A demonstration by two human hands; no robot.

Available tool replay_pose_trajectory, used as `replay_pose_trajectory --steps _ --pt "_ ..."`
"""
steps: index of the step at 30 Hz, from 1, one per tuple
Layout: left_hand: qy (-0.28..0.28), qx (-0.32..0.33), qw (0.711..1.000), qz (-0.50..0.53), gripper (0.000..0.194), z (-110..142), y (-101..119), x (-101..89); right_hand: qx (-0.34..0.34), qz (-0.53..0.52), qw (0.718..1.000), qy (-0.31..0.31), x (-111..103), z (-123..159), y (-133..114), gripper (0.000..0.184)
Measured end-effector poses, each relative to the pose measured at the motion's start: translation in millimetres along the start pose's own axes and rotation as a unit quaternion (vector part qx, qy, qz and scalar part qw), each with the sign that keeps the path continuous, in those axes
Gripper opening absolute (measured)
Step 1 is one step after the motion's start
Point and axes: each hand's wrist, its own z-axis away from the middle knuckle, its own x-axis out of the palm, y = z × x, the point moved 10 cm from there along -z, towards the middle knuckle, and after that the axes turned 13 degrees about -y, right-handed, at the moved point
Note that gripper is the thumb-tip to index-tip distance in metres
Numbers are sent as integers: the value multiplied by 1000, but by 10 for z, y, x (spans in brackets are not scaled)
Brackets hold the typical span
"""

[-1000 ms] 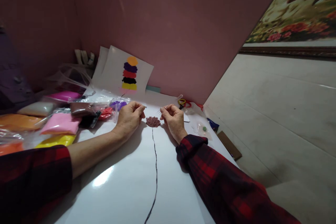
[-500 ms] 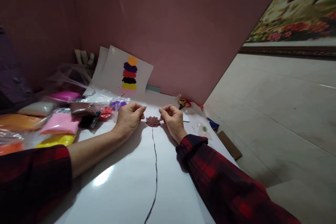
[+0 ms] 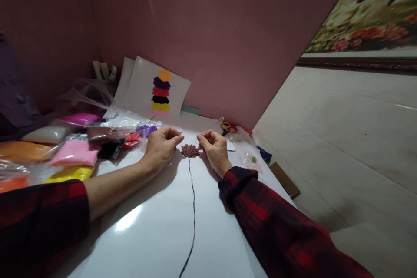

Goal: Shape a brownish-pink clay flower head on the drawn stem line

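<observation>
A brownish-mauve clay flower head (image 3: 190, 151) with a textured surface lies on the white sheet (image 3: 156, 234). A thin dark line (image 3: 194, 208) runs from its base towards me. Just to the flower's left is my left hand (image 3: 162, 145), thumb and fingers pinched together; whatever they may hold is too small to make out. My right hand (image 3: 213, 147) grips a small clear fork (image 3: 196, 140) whose tines point left, close above the flower's right edge.
Bags of coloured clay, among them a pink one (image 3: 76, 153) and a yellow one (image 3: 70, 174), crowd the left side. A paper with stacked colour patches (image 3: 176, 91) leans on the wall. Scissors (image 3: 229, 127) and a small plastic bag (image 3: 252, 161) lie to the right.
My left thumb has shifted slightly to the right and the pinch of that hand has changed a little. My right hand, the fork and the flower look the same.
</observation>
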Motion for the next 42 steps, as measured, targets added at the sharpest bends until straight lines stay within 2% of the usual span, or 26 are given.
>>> replay_pose_trajectory --steps 6,14,42 --pt "-25 21 996 -79 36 2 69 16 3 3 1000 6 -11 5 -9 21" --pt "-54 29 995 -85 51 32 182 107 8 -11 1000 11 -9 10 -1 22" --pt "-75 6 994 -75 46 14 75 144 -13 38 999 -3 14 10 -36 20"
